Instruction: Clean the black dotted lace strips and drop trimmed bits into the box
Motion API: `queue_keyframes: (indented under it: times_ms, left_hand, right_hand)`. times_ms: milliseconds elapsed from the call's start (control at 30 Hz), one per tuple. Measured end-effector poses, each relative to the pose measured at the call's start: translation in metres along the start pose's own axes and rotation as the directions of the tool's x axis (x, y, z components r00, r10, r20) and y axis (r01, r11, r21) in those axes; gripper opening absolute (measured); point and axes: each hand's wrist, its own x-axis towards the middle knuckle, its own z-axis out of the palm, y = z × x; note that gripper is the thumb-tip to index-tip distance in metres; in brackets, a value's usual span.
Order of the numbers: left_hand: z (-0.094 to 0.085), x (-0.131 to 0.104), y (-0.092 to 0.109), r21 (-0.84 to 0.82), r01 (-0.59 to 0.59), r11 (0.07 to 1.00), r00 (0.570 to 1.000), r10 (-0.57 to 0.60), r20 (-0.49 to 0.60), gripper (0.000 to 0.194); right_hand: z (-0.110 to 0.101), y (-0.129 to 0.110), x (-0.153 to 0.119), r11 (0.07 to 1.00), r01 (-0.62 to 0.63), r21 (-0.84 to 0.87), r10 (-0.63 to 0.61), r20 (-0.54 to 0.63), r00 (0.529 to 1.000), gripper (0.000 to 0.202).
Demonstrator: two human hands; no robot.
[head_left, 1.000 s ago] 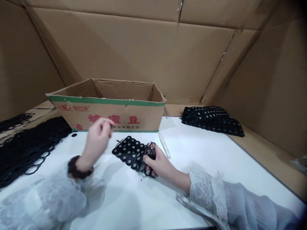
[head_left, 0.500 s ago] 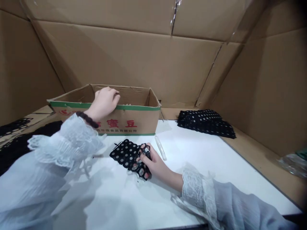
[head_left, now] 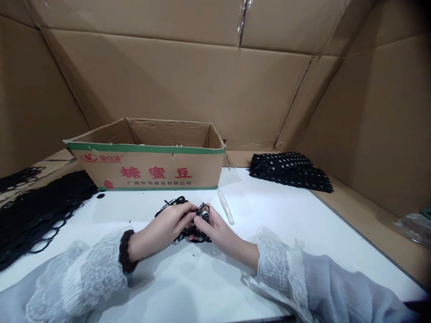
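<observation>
A small black perforated sheet (head_left: 184, 236) with rows of round holes lies on the white tabletop, mostly covered by both hands. My right hand (head_left: 215, 226) grips its right end, thumb and fingers closed around the bunched-up edge. From the other side my left hand (head_left: 173, 222) reaches over the sheet, its fingertips pinched on it next to the right thumb. What sits between the left fingertips is too small to tell. Just beyond the right hand lies a slim whitish translucent tool (head_left: 225, 207), touched by neither hand.
An open cardboard box (head_left: 156, 172) with green edges and red lettering stands behind the hands. Black net-like strips (head_left: 43, 215) are heaped on the left. Stacked black dotted sheets (head_left: 289, 171) lie at the back right. Clear plastic wrap (head_left: 415, 229) lies far right; cardboard walls enclose the table.
My left hand has come down from above the box's front rim to the black sheet and now pinches at it. The right hand has kept its grip in nearly the same place.
</observation>
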Motion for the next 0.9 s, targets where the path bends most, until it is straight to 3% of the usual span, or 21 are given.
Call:
queue_keyframes:
  times_ms: [167, 267, 333, 433, 567, 700, 767, 833, 900]
  left_hand:
    - [0.008, -0.005, -0.011, 0.175, -0.049, 0.983, 0.975, 0.085, -0.204, 0.024]
    - [0.014, -0.01, -0.016, 0.333, -0.166, 0.928, 0.943, 0.249, -0.222, 0.024]
    - [0.015, -0.011, -0.016, 0.366, -0.177, 0.914, 0.936, 0.271, -0.224, 0.025]
    - [0.013, -0.01, -0.011, 0.255, -0.045, 0.966, 0.957, 0.115, -0.265, 0.027]
    - [0.01, -0.005, -0.007, -0.003, 0.042, 0.999, 0.975, -0.041, -0.219, 0.023]
    - [0.01, -0.001, -0.005, -0.379, 0.122, 0.917, 0.98, -0.171, -0.099, 0.027]
    - [0.01, 0.001, -0.004, -0.471, 0.138, 0.872, 0.976, -0.199, -0.083, 0.027]
    - [0.008, 0.003, -0.005, -0.462, 0.142, 0.875, 0.958, -0.239, -0.158, 0.027]
    - [0.004, 0.006, -0.01, -0.437, 0.171, 0.883, 0.893, -0.326, -0.309, 0.026]
  right_hand:
    - [-0.001, 0.0, 0.006, 0.992, -0.129, -0.007, 0.127, -0.138, 0.982, 0.033]
    - [-0.002, 0.0, 0.008, 0.986, -0.164, -0.003, 0.163, -0.082, 0.983, 0.024]
    - [-0.002, 0.001, 0.008, 0.989, -0.146, -0.006, 0.146, -0.043, 0.988, 0.018]
    - [-0.002, 0.001, 0.005, 0.996, -0.081, -0.034, 0.08, -0.028, 0.996, 0.014]
    - [-0.002, 0.001, 0.002, 0.994, -0.032, -0.102, 0.032, -0.009, 0.999, 0.012]
    - [-0.004, 0.004, 0.003, 0.987, -0.016, -0.158, 0.02, 0.022, 1.0, 0.01]
    - [-0.004, 0.007, 0.004, 0.985, -0.028, -0.172, 0.03, 0.009, 1.0, 0.005]
    - [-0.004, 0.009, 0.004, 0.982, -0.054, -0.182, 0.053, -0.01, 0.999, 0.005]
    - [-0.003, 0.01, 0.003, 0.979, -0.08, -0.186, 0.078, -0.018, 0.997, 0.007]
